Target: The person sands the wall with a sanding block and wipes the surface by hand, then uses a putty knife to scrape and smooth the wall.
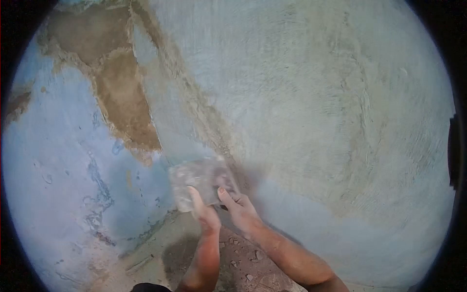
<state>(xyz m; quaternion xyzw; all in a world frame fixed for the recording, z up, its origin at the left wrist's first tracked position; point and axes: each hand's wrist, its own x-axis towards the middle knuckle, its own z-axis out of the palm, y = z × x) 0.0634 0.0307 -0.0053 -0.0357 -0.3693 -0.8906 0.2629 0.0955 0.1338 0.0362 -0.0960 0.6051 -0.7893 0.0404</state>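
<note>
A greyish, roughly rectangular flat piece [199, 175], blurred by motion, is held up in front of the wall corner. My left hand [206, 211] grips its lower part, with the thumb lying over its face. At its lower right edge my right hand [237, 207] is closed on it, thumb on the near face and fingers curled behind. What the piece is made of cannot be made out.
A pale green-grey plastered wall [301, 97] fills the right. The blue wall [63, 146] at left has a bare brown patch [124, 97]. Below lies a dusty floor [243, 277] with small rubble chips [258, 255].
</note>
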